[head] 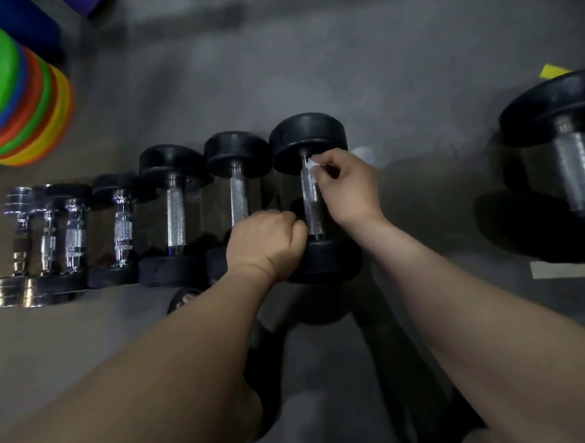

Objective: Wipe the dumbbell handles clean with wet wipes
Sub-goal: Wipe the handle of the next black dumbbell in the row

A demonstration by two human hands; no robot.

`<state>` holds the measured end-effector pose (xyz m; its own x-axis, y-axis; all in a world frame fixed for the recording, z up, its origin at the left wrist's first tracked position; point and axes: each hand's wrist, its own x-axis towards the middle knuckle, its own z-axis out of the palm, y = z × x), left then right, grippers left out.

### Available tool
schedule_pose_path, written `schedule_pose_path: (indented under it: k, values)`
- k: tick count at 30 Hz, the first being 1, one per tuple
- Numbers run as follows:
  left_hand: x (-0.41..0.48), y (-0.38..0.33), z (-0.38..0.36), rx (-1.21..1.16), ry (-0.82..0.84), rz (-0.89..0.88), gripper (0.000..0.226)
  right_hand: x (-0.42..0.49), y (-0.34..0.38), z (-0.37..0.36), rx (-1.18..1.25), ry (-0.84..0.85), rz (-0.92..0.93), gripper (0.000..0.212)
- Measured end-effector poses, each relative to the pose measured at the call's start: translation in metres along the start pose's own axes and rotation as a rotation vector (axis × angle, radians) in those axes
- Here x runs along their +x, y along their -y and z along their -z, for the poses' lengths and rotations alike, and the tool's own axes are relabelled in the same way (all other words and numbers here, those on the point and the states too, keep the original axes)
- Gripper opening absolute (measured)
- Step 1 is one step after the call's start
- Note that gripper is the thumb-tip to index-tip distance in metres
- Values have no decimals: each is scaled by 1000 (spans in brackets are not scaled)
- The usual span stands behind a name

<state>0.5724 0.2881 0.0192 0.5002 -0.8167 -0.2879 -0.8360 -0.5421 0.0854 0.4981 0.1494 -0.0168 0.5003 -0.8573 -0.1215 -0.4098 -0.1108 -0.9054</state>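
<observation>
From the head camera, the black round-headed dumbbell [309,139] being worked on lies with its long axis running away from the person, its knurled silver metal handle [313,202] between a far head and a near head. The right hand [347,186] comes in from the right of that handle and pinches a small crumpled white wet wipe [310,163] against the handle's far end, just under the far head, so most of the handle's length runs from the wipe back toward the person. The left hand [267,242] sits at the handle's near end on its left side, fingers curled into a fist; whether it grips anything cannot be told. Left of this dumbbell stands a row of smaller dumbbells [177,210], the far ones chrome, and beyond them a stack of coloured plastic cones [30,106]. Well to its right a larger black dumbbell [574,171] is cut off by the frame edge. The handle's underside is hidden, and the dark frame beneath is hard to make out.
</observation>
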Motion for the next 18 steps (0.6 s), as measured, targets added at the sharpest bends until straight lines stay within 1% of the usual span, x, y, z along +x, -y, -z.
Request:
schedule_pose_path:
  k: [3,6,9,11,14,18]
  values:
    - [-1,1,-1,6,-1,-1,35,-7,-5,-5,-25,28,20,11]
    - [-1,1,0,3,-1,-2,36,-19,-9,-1,-48,28,8,10]
    - [-2,0,0,-4,-10,-2,36,-13,-3,1,12,-1,-92,5]
    - [-2,-1,0,-10,-13,2,36,-2,1,-3,59,-47,-168,9]
    - [-3,-1,1,-16,-20,7,35,-3,-2,-8,59,-76,-193,9]
    - [-3,-2,2,-27,-16,8,34,-8,-4,-3,64,-16,-204,7]
